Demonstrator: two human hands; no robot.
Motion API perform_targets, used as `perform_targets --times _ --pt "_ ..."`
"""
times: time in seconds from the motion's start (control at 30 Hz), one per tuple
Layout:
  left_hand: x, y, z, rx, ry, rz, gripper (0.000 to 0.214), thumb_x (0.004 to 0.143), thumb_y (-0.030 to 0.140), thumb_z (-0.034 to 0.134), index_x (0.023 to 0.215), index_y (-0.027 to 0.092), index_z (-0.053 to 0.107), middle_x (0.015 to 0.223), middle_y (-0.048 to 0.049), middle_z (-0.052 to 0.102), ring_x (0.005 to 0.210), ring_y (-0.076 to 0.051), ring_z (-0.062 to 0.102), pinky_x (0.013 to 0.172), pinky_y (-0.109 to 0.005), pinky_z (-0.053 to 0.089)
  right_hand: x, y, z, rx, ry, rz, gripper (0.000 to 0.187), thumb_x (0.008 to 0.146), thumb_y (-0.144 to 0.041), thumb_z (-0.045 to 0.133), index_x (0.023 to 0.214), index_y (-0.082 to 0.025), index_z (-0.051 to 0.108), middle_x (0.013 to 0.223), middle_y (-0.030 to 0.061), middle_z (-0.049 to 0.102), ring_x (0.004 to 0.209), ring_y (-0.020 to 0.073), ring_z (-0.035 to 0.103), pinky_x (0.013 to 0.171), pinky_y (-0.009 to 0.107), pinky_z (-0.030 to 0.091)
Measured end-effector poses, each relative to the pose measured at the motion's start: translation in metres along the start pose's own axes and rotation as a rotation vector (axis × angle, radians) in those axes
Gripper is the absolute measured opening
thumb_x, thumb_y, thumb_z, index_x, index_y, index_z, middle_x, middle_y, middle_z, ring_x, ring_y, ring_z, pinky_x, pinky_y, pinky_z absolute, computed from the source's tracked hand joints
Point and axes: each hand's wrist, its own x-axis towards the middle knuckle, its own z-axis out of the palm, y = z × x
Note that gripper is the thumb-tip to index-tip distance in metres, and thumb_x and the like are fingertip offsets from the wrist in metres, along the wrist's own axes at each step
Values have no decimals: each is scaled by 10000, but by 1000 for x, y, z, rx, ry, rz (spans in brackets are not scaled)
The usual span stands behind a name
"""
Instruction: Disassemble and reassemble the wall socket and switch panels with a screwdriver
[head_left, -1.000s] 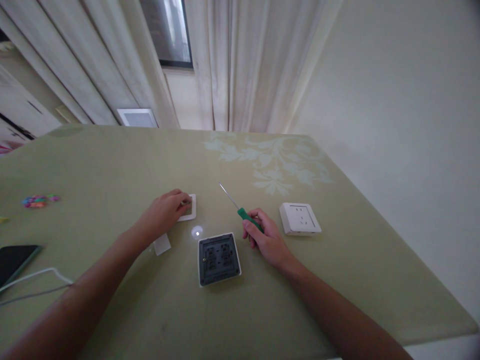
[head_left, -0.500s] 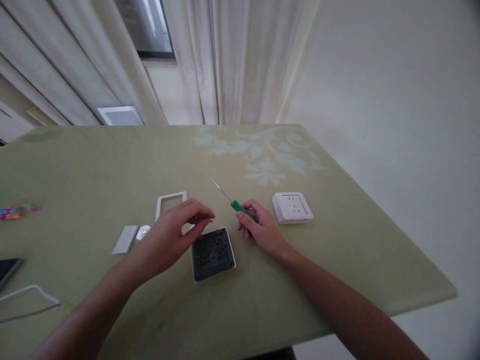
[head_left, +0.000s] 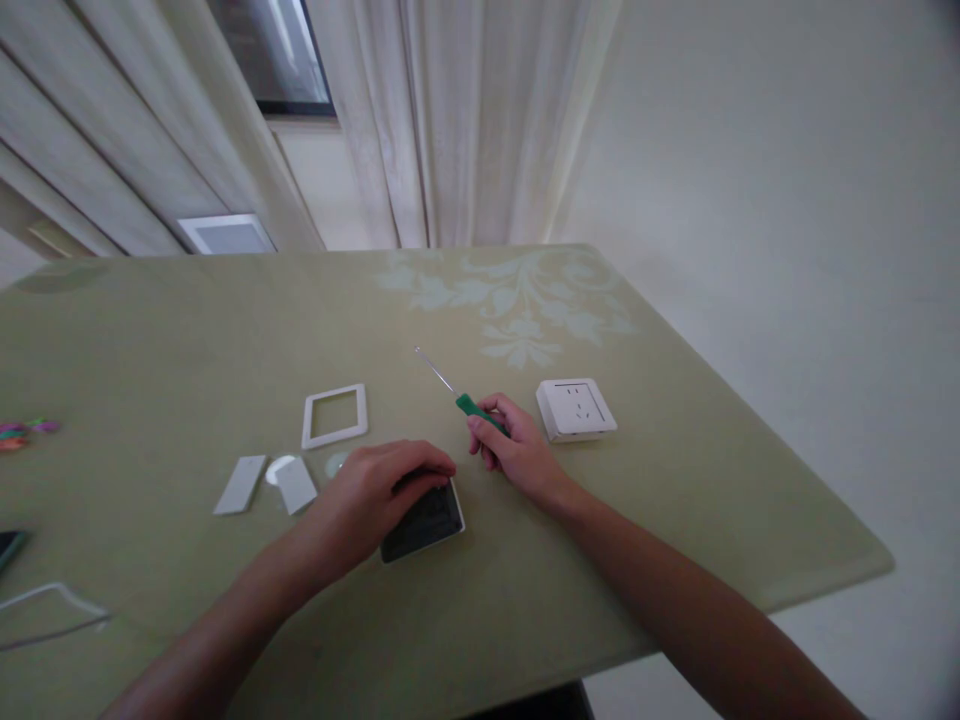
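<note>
My right hand (head_left: 521, 455) is closed around the green handle of a screwdriver (head_left: 466, 404), whose metal shaft points up and to the left over the table. My left hand (head_left: 382, 490) reaches over a square socket unit (head_left: 421, 530) with a white rim and a dark open inside, lying on the table. Thumb and fingers are pinched together at the far right corner of this unit. What sits between the fingertips is too small to name. The hand covers much of the unit's far side.
A white wall socket (head_left: 577, 410) stands right of my right hand. To the left lie a white square frame (head_left: 309, 425), two white plates (head_left: 241, 485) and a round white dish (head_left: 277, 468). A cable (head_left: 60, 590) and colourful small items (head_left: 22, 432) lie far left.
My left hand has come down from above the dark unit to its far corner, uncovering the frame and a second plate. My right hand keeps the screwdriver almost unmoved. The view has shifted slightly.
</note>
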Motion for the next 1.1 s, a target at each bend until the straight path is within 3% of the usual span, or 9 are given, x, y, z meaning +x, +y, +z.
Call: perform_targets --times 0.3,0.57,0.73,0.97,1.1 --pt "1 0 3 -26 -6 12 167 1044 292 601 1020 274 765 976 10 833 873 -190 785 813 -292 611 0 0 0 16 7 3 313 946 -517 661 1021 -234 548 737 -54 646 513 100 505 509 248 384" --pt "-4 1 8 131 54 162 164 1066 260 623 961 230 744 864 -8 760 799 -182 712 731 -293 544 1 2 0 18 12 -3 306 947 -508 664 1006 -230 549 731 -53 648 509 95 502 500 242 386" --pt "-6 -5 16 262 111 276 119 1058 258 671 964 215 728 872 -21 765 841 -223 683 766 -342 517 1 3 0 7 17 -15 307 951 -508 666 1021 -227 565 739 -53 649 518 96 515 510 240 401" --pt "-17 -1 13 486 101 449 236 1135 224 491 1100 203 723 944 -45 787 886 -246 690 813 -387 483 4 5 0 7 27 -27 316 940 -521 666 1000 -231 555 723 -57 644 505 95 506 500 238 392" --pt "-18 1 13 495 128 417 261 1141 240 482 1069 200 730 917 -39 772 871 -242 678 798 -382 473 4 4 1 -4 37 -39 322 930 -526 669 992 -229 559 722 -55 645 501 92 501 493 232 386"
